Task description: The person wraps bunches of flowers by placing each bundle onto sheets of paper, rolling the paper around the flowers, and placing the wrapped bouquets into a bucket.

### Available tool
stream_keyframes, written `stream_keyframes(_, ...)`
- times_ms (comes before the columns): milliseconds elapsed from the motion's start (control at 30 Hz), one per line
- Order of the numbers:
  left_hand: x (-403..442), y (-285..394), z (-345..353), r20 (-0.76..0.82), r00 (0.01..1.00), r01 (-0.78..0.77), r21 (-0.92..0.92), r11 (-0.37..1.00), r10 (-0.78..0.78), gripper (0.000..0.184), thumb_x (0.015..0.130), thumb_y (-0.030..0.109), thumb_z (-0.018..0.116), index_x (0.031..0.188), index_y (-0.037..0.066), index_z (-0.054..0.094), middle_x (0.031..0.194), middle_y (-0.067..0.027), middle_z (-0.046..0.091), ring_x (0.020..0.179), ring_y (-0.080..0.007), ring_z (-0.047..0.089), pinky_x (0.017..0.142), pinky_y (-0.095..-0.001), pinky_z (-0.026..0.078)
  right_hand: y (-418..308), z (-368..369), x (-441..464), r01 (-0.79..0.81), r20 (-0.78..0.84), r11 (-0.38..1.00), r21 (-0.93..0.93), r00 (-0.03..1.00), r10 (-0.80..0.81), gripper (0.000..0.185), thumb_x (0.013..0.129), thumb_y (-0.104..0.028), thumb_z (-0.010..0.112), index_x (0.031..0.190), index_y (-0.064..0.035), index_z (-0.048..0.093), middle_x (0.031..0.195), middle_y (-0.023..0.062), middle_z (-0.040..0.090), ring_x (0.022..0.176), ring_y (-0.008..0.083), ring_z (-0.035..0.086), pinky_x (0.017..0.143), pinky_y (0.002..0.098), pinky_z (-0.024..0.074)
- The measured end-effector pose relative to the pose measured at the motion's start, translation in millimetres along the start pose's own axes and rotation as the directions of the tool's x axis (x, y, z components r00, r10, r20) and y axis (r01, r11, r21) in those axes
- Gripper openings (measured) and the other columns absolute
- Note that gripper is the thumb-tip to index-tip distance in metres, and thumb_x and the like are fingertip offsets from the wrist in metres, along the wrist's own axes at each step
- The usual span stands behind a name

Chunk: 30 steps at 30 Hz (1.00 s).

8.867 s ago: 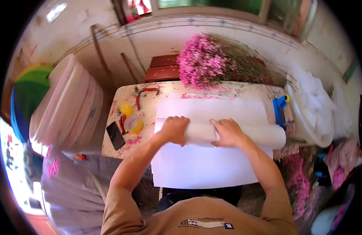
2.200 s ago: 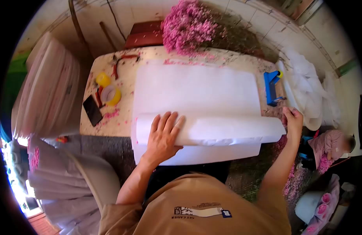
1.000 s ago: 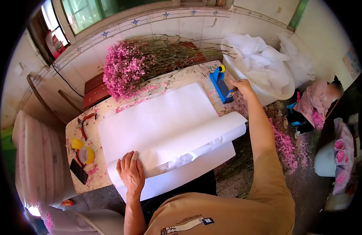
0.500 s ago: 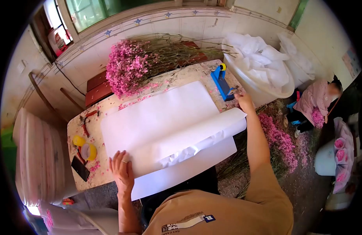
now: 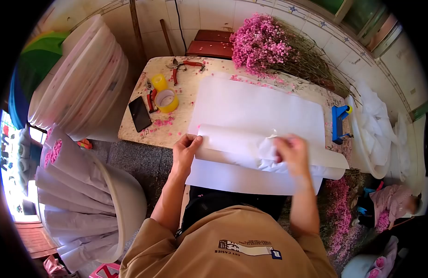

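Note:
A roll of white wrapping paper lies across flat white sheets near the table's front edge. My left hand grips the left end of the roll, thumb on top. Over the middle of the roll is my right hand, blurred, its fingers pinched together. A shiny strip of clear tape shows beside those fingertips; their exact grip on it is smeared. Crumpled thin white lining pokes out of the roll next to this hand.
At the table's left lie a phone, yellow tape rolls and red-handled pruners. A blue tape dispenser stands right. Pink flowers lie behind. A bucket of wrapped bundles is at left; a person sits at right.
My right hand has left the tape dispenser and come to the middle of the roll. My left hand has gone from lying on the paper to gripping the roll's end. The view has turned left.

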<state>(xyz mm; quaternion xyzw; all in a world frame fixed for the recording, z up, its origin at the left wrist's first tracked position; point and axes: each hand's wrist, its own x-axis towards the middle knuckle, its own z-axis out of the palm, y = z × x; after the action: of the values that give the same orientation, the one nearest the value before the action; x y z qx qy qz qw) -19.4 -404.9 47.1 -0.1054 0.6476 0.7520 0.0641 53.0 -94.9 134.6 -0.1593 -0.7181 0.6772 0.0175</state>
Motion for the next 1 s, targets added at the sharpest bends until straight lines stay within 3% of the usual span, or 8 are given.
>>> stream_keyframes(67,3.7,-0.2,-5.4,0.089,0.995,0.042,-0.040,0.998,-0.038,0.015,0.097,0.017,0.073,0.094,0.002,0.069,0.081,0.0009,0.064,0.075,-0.0079,0.054,0.069,-0.0242,0.043,-6.8,76.0,-2.7,-0.063,0.226,0.997,-0.035,0.972,0.070,0.024,0.097,-0.021,0.075,0.090,0.0017,0.070,0.069,0.0057,0.066,0.055,0.0107,0.062,0.050,0.0258,0.0497)
stream_keyframes(200,8.0,-3.6,-4.9,0.090,0.996,-0.003,-0.025,1.000,0.005,0.017,0.098,0.018,0.073,0.089,0.004,0.070,0.077,0.0035,0.063,0.068,-0.0059,0.051,0.062,-0.0238,0.039,8.5,150.5,20.3,-0.007,0.218,0.890,-0.456,0.969,0.119,0.034,0.093,-0.030,0.077,0.082,0.0018,0.071,0.065,0.0133,0.070,0.058,0.0216,0.070,0.055,0.0369,0.0537)
stream_keyframes(267,11.0,-4.3,-5.7,0.092,0.996,0.017,-0.055,0.998,-0.012,0.017,0.098,0.018,0.073,0.088,0.004,0.070,0.075,0.0042,0.062,0.066,-0.0055,0.050,0.061,-0.0238,0.039,6.8,156.9,29.9,0.240,0.243,0.531,-0.812,0.968,-0.066,0.036,0.089,-0.035,0.077,0.081,0.0001,0.072,0.069,0.0168,0.071,0.065,0.0316,0.072,0.063,0.0441,0.0557)
stream_keyframes(467,8.1,2.1,-2.7,0.098,0.993,0.068,-0.020,0.997,-0.066,0.016,0.098,0.017,0.073,0.088,0.004,0.070,0.076,0.0038,0.062,0.069,-0.0065,0.051,0.065,-0.0233,0.039,-10.0,130.9,21.5,0.370,0.383,0.234,-0.899,0.924,0.007,0.039,0.080,-0.041,0.083,0.086,-0.0037,0.073,0.078,0.0172,0.074,0.075,0.0361,0.073,0.068,0.0477,0.0562)
stream_keyframes(633,2.1,-4.7,0.7,0.061,0.995,-0.072,-0.045,0.996,0.074,0.014,0.099,0.015,0.070,0.091,0.004,0.069,0.078,0.0042,0.061,0.071,-0.0064,0.050,0.066,-0.0236,0.039,-1.9,141.5,45.6,0.483,0.362,0.369,-0.794,0.863,-0.352,0.059,0.076,-0.052,0.083,0.100,-0.0017,0.066,0.104,0.0193,0.072,0.094,0.0358,0.070,0.075,0.0474,0.0537)
stream_keyframes(767,2.2,-7.5,-5.6,0.063,0.992,-0.122,0.189,0.974,0.112,0.015,0.096,0.015,0.073,0.096,0.001,0.068,0.089,-0.0025,0.065,0.079,-0.0104,0.054,0.071,-0.0267,0.044,20.0,128.5,82.9,0.378,0.328,0.460,-0.804,0.926,-0.187,0.074,0.077,-0.059,0.082,0.116,0.0018,0.064,0.114,0.0222,0.069,0.109,0.0409,0.065,0.092,0.0501,0.0511)
stream_keyframes(900,-21.7,15.2,11.3,0.143,0.710,-0.505,0.786,0.357,0.689,0.048,0.088,0.012,0.074,0.132,0.001,0.057,0.128,-0.0218,0.059,0.116,-0.0388,0.055,0.101,-0.0492,0.040,7.5,12.8,77.8,0.425,0.595,0.649,-0.630,0.802,0.052,0.109,0.072,-0.046,0.089,0.155,-0.0002,0.036,0.139,0.0275,0.060,0.128,0.0414,0.059,0.107,0.0445,0.0472)
stream_keyframes(1000,-21.5,26.5,38.7,0.507,0.647,-0.695,0.699,0.167,0.570,0.064,0.084,0.017,0.079,0.140,0.003,0.053,0.135,-0.0191,0.058,0.127,-0.0402,0.052,0.112,-0.0554,0.033,8.2,-73.8,68.4,0.324,0.534,0.584,-0.744,0.814,0.229,0.124,0.067,-0.038,0.092,0.162,-0.0026,0.022,0.148,0.0289,0.053,0.133,0.0397,0.057,0.111,0.0417,0.0450)
